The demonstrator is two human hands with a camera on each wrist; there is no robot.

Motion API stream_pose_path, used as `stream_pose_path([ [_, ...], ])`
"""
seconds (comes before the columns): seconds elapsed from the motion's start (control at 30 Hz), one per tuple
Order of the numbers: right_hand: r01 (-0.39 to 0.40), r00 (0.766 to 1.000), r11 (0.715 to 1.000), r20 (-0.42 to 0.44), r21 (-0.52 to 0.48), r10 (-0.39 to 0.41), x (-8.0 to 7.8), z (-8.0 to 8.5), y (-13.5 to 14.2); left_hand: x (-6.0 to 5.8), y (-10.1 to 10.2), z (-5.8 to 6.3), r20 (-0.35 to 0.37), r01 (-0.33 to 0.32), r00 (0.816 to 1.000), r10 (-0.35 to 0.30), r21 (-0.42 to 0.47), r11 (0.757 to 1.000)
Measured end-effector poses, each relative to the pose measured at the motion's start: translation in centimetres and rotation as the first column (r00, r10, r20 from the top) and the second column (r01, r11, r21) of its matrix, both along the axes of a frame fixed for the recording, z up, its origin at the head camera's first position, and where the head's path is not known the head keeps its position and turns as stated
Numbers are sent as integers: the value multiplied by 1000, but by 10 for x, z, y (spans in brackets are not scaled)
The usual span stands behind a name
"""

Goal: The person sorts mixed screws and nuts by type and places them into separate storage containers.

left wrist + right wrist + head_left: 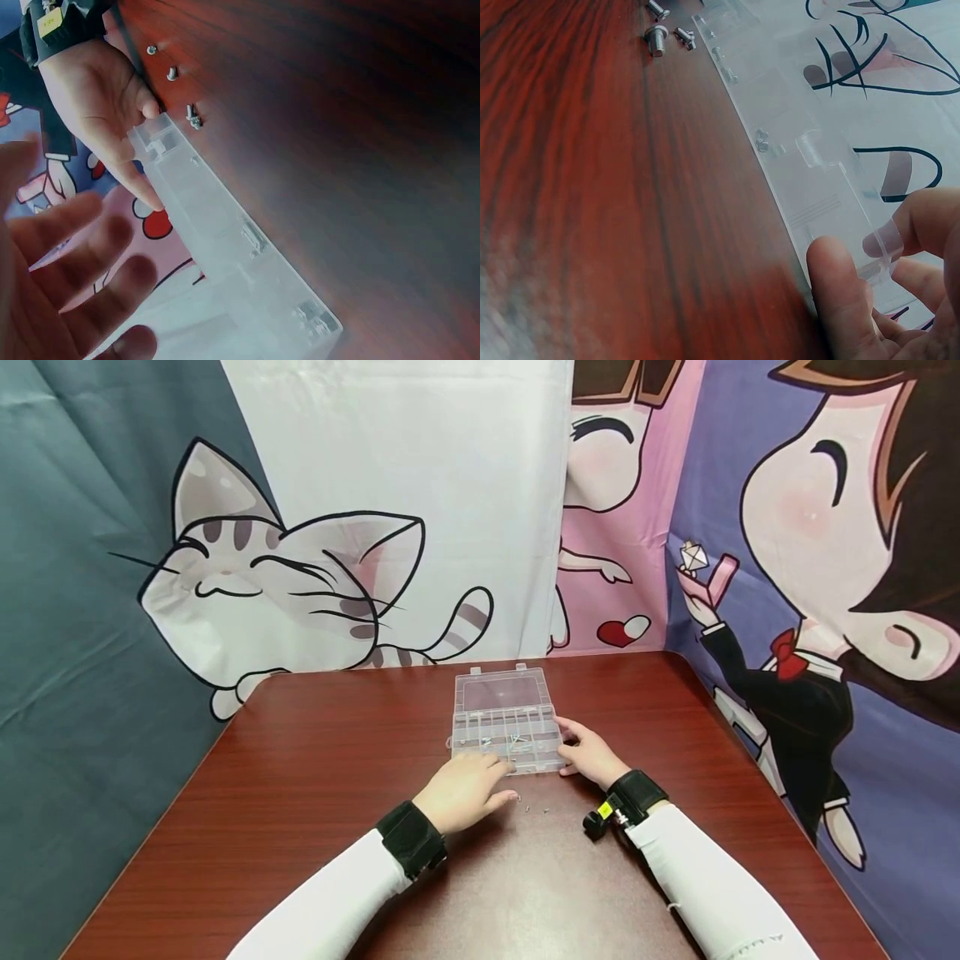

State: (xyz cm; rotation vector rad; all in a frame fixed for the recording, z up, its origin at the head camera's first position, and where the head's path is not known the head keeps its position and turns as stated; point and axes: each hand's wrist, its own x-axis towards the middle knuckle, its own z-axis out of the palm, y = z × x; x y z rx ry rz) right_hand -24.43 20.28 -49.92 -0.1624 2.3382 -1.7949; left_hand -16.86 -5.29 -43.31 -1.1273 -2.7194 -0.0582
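Note:
A clear plastic compartment box (506,739) stands on the table with its lid (501,691) folded back, small metal parts in some compartments. My right hand (592,754) grips the box's right end, thumb at the near corner and fingers along the side, as the right wrist view shows. My left hand (467,789) hovers over the front left of the box, fingers apart and slightly bent; in the left wrist view the fingers (105,300) hold nothing visible. Several loose screws (172,73) lie on the table just in front of the box, one a larger screw (657,39).
The brown wooden table (337,752) carries the box near its far edge. Behind it hangs a cartoon-printed cloth (412,460), with another printed cloth (720,635) along the right side.

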Motion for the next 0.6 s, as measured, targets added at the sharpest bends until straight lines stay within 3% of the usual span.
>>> stream_pose_path([
  [0.23,-6,1000,1000,12,-6,6,3,4,-1,-9,11,-11,19,20,1000,-19,-88,996],
  [0.6,-5,1000,1000,2,-3,5,1,3,0,-21,27,-20,40,21,999,-17,-112,994],
])
